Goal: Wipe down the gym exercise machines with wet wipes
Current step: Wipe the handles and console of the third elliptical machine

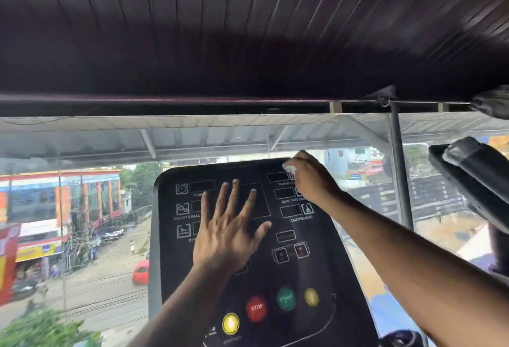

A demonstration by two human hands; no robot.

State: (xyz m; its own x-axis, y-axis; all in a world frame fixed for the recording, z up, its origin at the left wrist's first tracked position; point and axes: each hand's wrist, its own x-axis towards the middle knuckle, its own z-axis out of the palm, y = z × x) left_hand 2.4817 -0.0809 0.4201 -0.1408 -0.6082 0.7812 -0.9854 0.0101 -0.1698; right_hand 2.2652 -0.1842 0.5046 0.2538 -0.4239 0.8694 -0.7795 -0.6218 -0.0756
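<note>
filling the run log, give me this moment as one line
left hand flat on console | right hand holds wipe at top right corner | buttons untouched

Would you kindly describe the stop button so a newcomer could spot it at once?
Start at the black exercise-machine console before the window. Near its lower edge sit four round buttons. The round red button lettered STOP sits between a yellow button and a green one; it alone is red.

The left hand [228, 233] lies spread across the console [316, 267] middle; the right hand [311, 178] blocks its upper right corner; the lower button area lies open
</note>
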